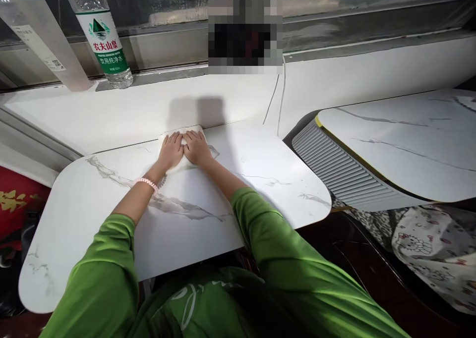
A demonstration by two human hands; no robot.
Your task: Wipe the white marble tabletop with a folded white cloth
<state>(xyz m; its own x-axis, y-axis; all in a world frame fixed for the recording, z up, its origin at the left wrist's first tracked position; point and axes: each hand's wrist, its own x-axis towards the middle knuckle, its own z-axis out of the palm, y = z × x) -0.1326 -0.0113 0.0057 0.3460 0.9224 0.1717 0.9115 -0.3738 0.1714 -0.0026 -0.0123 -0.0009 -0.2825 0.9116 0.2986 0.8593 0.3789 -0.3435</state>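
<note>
A white cloth (pixel 183 165) lies on the white marble-patterned table (pixel 178 249), close to its far edge by the wall. My left hand (pixel 171 150) rests flat on the left part of the cloth, fingers pointing away from me. Beside it, my right hand (pixel 196 147) presses flat on the right part, and the two hands nearly meet at the thumbs. A pink coiled band (pixel 148 183) circles my left wrist. Both arms reach forward in green sleeves.
A water bottle (pixel 107 45) and a tall translucent cup (pixel 48 40) stand on the window ledge at the back left. Thin cables (pixel 281 95) hang down the wall. To the right are a second marble-patterned surface (pixel 401 140) with a ribbed side and a patterned white bag (pixel 435 249).
</note>
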